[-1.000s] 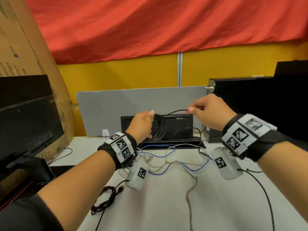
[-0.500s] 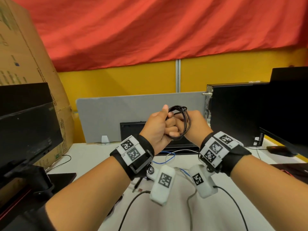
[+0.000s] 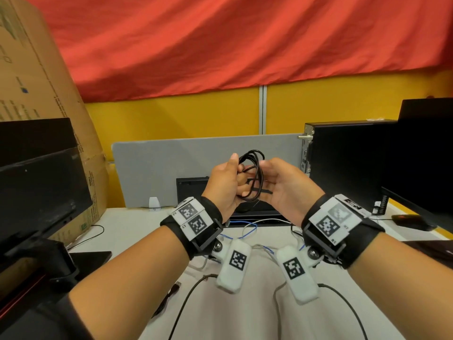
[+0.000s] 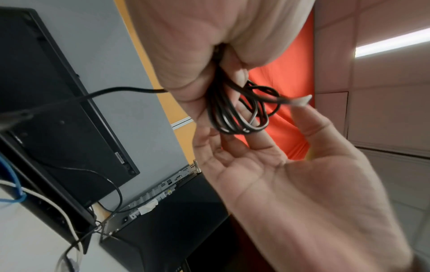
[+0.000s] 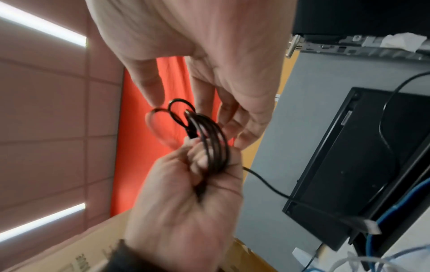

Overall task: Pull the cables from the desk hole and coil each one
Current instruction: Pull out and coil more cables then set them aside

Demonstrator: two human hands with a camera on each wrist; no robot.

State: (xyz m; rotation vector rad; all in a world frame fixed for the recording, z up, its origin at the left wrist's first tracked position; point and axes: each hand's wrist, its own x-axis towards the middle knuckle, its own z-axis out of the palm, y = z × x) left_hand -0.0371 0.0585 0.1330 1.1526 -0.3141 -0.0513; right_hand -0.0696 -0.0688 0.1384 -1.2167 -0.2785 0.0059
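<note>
The left hand [image 3: 224, 186] still clamps the black cable coil [image 3: 252, 177]. The right hand [image 3: 282, 186] has let go, its fingers now apart beside the coil. Judging from this, this coil is nearly finished, while blue and white cables [image 3: 247, 229] wait on the desk [image 3: 245, 315].

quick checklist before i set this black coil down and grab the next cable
1. Left hand grips the black coil: ok.
2. Right hand free to let go, fingers relaxed beside the loops: ok.
3. Loops gathered evenly: not ok, one small loop sticks out in the right wrist view.
4. Loose tail tucked in: not ok, it trails off toward the desk.
5. Blue cable and white cable lie uncoiled: ok, next targets.
6. Far end clear of the desk hole: cannot tell.
</note>
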